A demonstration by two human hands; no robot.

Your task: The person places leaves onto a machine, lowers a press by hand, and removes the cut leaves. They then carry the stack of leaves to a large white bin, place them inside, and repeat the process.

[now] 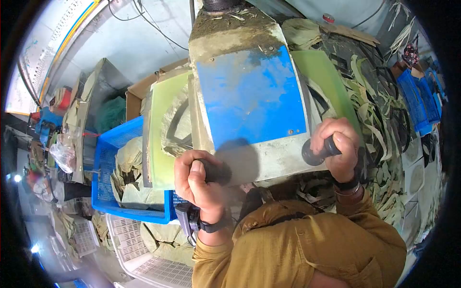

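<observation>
My left hand is wrapped round a black handle at the near left corner of a press machine's swing arm, which has a blue panel on top. Round a matching black handle at the near right corner, the fingers of my right hand are closed. Below the arm lies a pale green cutting board, showing on both sides. On its left part rests a pale sheet stack with a dark curved cutting die. Another dark die edge shows at the right; the arm hides what lies between.
To the left stands a blue plastic crate with pale cut pieces inside. A white basket with more pieces sits below it. Pale offcut strips pile up at the right. A cardboard box is behind the board.
</observation>
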